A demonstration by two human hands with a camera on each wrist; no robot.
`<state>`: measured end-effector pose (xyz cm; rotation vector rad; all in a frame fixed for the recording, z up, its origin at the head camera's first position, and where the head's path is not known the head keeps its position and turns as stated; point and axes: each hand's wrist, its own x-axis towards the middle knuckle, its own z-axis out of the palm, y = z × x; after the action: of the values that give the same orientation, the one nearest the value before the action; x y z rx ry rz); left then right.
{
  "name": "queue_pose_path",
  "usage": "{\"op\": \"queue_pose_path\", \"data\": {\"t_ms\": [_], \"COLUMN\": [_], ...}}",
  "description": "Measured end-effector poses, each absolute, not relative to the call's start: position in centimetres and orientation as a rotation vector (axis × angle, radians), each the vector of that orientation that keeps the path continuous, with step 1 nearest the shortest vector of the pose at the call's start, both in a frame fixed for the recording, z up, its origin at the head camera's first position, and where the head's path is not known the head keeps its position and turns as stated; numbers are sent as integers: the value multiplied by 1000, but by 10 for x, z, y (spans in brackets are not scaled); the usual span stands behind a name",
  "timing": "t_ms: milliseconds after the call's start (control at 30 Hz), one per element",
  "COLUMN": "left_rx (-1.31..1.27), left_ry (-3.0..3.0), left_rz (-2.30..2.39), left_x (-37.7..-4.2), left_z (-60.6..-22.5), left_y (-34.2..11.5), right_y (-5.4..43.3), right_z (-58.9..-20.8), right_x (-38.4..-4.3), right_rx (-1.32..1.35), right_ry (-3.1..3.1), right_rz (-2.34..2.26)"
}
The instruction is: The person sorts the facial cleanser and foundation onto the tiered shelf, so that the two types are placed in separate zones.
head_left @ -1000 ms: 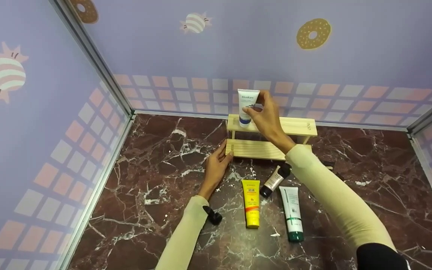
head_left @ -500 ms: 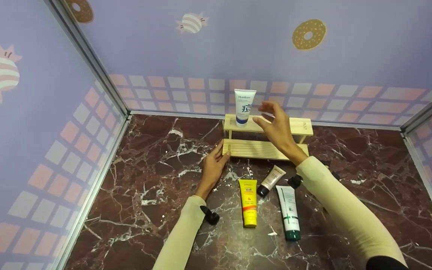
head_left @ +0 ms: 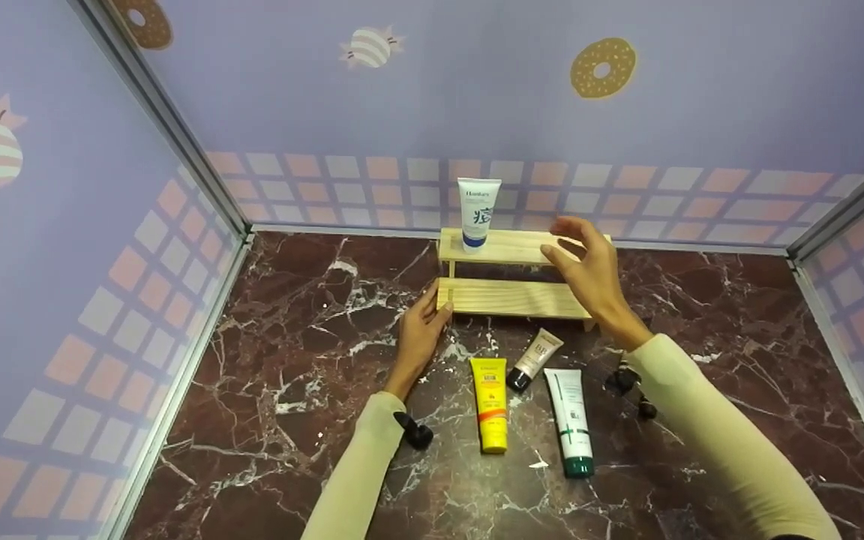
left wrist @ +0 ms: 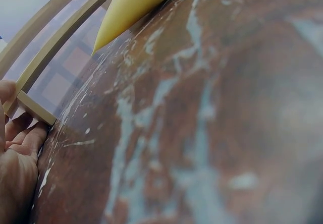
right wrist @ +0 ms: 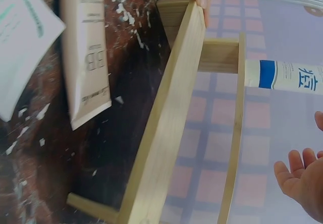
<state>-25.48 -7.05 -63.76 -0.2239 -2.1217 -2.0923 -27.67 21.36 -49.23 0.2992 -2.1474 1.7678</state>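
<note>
A two-tier wooden display rack point(head_left: 514, 298) stands near the back wall. My left hand point(head_left: 418, 337) pinches the left end of its lower tier; the left wrist view has the thumb above and fingers below the board. On the upper tier, toward the left, a white squeeze tube with a blue cap end point(head_left: 478, 202) stands upright. My right hand point(head_left: 593, 281) hovers in front of the rack's right side, fingers loosely bent and holding nothing, apart from the tube. The right wrist view also has this hand point(right wrist: 305, 181) away from the tube.
Below the rack lie a yellow tube point(head_left: 489, 405), a small beige BB cream tube point(head_left: 537, 358) with a black cap, and a white tube with a green cap point(head_left: 571, 420). A dark object point(head_left: 647, 407) lies partly hidden by the right forearm. Patterned walls enclose the marbled surface point(head_left: 312, 315).
My right hand has let go of the white-and-blue tube and moved right, away from it. The tube stays standing on the upper tier. My left hand keeps its hold on the rack.
</note>
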Motion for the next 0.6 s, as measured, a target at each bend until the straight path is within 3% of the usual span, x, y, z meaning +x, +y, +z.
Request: {"op": "queue_pose_path", "data": {"t_ms": [600], "left_rx": [-239], "left_ry": [-2124], "left_rz": [-2072], "left_x": [-256], "left_z": [-640], "left_y": [-71], "right_y": [254], "right_z": [-504], "right_x": [-239], "right_rx": [220], "right_ry": [-2318], "right_rz": [1610]}}
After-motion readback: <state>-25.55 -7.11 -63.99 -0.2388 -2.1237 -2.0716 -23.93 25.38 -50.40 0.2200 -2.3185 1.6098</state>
